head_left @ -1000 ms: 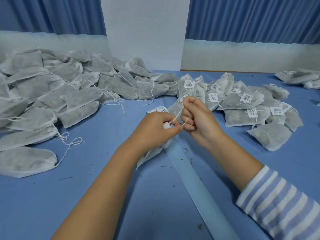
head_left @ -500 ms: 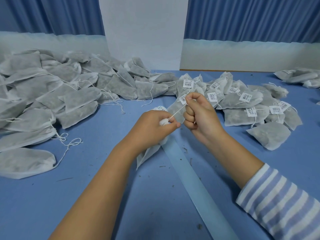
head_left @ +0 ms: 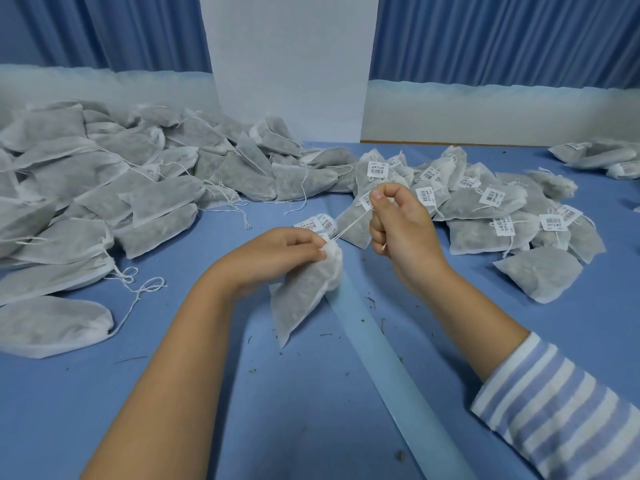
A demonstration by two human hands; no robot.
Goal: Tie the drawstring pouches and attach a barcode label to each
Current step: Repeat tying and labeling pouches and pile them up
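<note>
My left hand pinches the gathered neck of a grey-white drawstring pouch, which hangs down over the blue table. A taut white drawstring runs from the neck up and right to my right hand, whose thumb and finger pinch it, with the loose end curled under the fist. A small roll of barcode labels lies on the table just behind my left hand.
A big heap of unlabelled pouches with loose strings fills the left. Labelled pouches are piled behind and to the right, with a few more at the far right. A pale strip runs diagonally across the blue table.
My right hand has drawn up and to the right, stretching the drawstring longer. The pouch neck has closed tight and the pouch now hangs more in view under my left hand.
</note>
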